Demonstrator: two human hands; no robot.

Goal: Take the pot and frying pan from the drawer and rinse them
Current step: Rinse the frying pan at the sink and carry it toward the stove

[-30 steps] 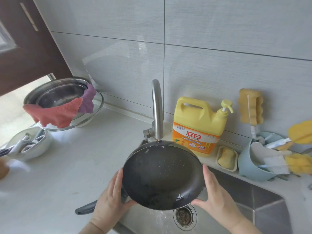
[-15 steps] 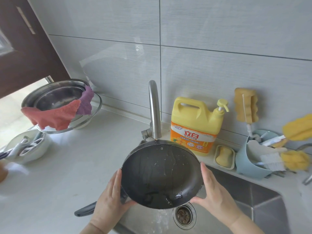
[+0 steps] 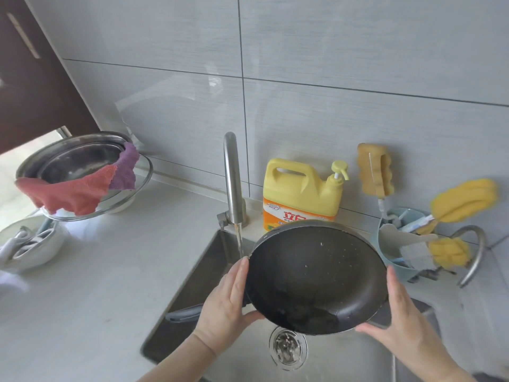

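- Black frying pan (image 3: 316,277) tilted over the sink (image 3: 209,260), clamped between both palms.
- Left hand (image 3: 228,301) and right hand (image 3: 399,318) press opposite rims, fingers straight.

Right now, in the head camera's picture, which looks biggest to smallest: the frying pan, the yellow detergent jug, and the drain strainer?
1. Frying pan, clearly the largest, though held up nearest the camera, which enlarges it.
2. Yellow detergent jug, partly hidden behind the pan.
3. Drain strainer, smallest.
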